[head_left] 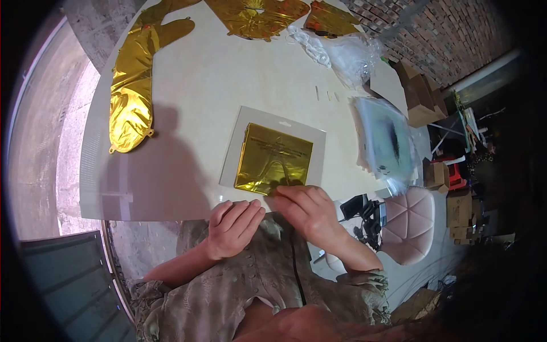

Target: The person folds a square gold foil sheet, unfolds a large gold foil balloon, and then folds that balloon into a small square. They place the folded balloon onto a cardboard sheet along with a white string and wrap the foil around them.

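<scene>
A folded gold foil balloon (273,159) with small dark print lies on a grey backing card (318,149) that has a hanging slot at its top. My right hand (307,212) has its fingers bent over the balloon's lower edge; the thumb side is hidden. Just left of it, at the table's near edge, my left hand (235,228) holds nothing that I can see. Its fingers are stretched side by side, below the card's lower left corner and apart from the balloon.
An unfolded flat gold foil balloon (132,97) lies at left, more gold foil (256,17) at the far edge. Crumpled clear plastic (347,57) and a stack of clear bags (387,139) are on the table's right. A padded chair (407,225) and cardboard boxes (458,216) stand beyond.
</scene>
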The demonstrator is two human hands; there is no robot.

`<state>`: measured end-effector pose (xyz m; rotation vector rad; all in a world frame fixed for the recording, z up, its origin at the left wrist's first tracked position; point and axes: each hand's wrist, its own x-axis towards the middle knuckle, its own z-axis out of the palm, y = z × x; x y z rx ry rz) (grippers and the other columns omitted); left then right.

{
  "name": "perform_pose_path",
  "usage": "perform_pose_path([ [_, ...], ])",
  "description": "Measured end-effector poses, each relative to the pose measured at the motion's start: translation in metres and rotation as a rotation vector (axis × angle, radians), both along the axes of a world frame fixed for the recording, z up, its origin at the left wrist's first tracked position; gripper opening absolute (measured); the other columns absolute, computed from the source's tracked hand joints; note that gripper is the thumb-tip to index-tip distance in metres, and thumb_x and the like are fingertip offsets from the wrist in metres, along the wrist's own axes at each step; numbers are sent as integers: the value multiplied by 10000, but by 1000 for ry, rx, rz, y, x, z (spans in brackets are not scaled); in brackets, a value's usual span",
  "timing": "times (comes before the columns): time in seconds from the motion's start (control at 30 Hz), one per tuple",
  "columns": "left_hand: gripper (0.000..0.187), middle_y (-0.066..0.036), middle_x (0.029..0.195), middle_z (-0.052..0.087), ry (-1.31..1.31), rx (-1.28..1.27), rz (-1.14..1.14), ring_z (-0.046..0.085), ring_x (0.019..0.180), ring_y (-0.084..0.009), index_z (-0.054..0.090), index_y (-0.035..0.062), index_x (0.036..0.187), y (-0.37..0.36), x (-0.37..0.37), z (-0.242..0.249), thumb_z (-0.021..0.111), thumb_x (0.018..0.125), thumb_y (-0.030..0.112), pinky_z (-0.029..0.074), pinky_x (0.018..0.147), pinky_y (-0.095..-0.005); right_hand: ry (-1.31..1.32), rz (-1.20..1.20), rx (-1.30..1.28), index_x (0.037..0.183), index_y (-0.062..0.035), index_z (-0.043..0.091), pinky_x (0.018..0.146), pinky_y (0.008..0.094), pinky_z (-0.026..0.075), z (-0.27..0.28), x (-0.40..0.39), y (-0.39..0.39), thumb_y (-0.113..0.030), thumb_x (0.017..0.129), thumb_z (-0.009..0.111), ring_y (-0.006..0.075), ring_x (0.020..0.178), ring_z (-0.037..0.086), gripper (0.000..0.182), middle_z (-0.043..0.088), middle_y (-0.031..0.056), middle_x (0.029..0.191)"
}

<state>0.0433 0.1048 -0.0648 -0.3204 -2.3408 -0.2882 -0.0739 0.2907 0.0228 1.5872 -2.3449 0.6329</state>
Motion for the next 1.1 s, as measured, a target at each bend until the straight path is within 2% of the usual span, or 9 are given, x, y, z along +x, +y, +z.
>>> perform_pose_path([
  [0.23, 374, -90, 1223, 667, -215, 86, -118, 602, 1126, -233, 717, 65, 1126, -4, 6, 38, 778, 794, 226, 419, 1011, -413, 62, -279, -12, 944, -52, 718, 765, 425, 547, 13, -96, 41, -99, 787, 753, 328, 902, 672, 167, 714, 134, 966],
  [0.37, 403, -109, 1231, 663, -230, 81, -203, 602, 1138, -241, 709, 59, 1141, -19, 4, 55, 797, 787, 228, 423, 1005, -408, 256, -713, 113, 813, -51, 677, 687, 513, 546, 27, -239, 56, -132, 904, 572, 398, 804, 671, 161, 689, 182, 850],
  [0.53, 474, -166, 1287, 632, -318, 45, -151, 568, 1235, -326, 676, 28, 1185, -43, -26, 78, 800, 776, 233, 404, 1071, -458, 192, -806, -292, 998, -37, 728, 807, 448, 555, 1, -406, 91, -118, 911, 552, 376, 937, 700, 213, 728, 201, 938],
  [0.63, 469, -184, 1308, 615, -408, 124, -146, 537, 1281, -346, 675, 16, 1180, -52, -31, 74, 794, 783, 236, 372, 1109, -473, -189, -798, -205, 1043, -52, 746, 841, 419, 547, -4, -416, 64, -152, 898, 589, 354, 912, 711, 237, 735, 194, 968],
  [0.7, 488, -187, 1299, 617, -442, 153, -115, 550, 1259, -342, 667, 6, 1184, -50, -30, 68, 798, 778, 244, 392, 1095, -484, -298, -601, 5, 1020, -38, 741, 744, 371, 532, -12, -410, 55, -92, 832, 683, 204, 789, 685, 205, 749, 118, 889],
  [0.77, 503, -187, 1285, 617, -407, 154, -39, 558, 1241, -345, 668, 3, 1178, -45, -27, 62, 815, 761, 243, 417, 1078, -492, -451, -542, 27, 1003, -38, 749, 721, 372, 532, -23, -423, 55, -122, 844, 684, 241, 765, 686, 191, 749, 122, 891],
  [0.97, 488, -174, 1273, 615, -328, 204, -27, 554, 1234, -351, 680, 1, 1148, -43, -26, 61, 838, 738, 214, 432, 1066, -497, -188, -635, 147, 941, 1, 737, 734, 403, 546, -20, -427, 58, -206, 842, 707, 330, 845, 714, 232, 726, 209, 880],
  [1.03, 478, -174, 1280, 610, -326, 175, -34, 555, 1230, -338, 688, 6, 1145, -43, -29, 65, 834, 745, 223, 439, 1056, -484, 302, -787, 196, 840, 19, 717, 768, 413, 562, -2, -402, 53, -195, 877, 634, 353, 904, 719, 233, 722, 231, 866],
  [1.1, 467, -174, 1287, 605, -318, 146, -46, 555, 1225, -325, 696, 11, 1142, -41, -33, 71, 830, 752, 231, 446, 1047, -470, 344, -804, 247, 836, 16, 715, 776, 426, 568, 16, -376, 49, -179, 887, 591, 373, 912, 714, 237, 723, 230, 876],
])
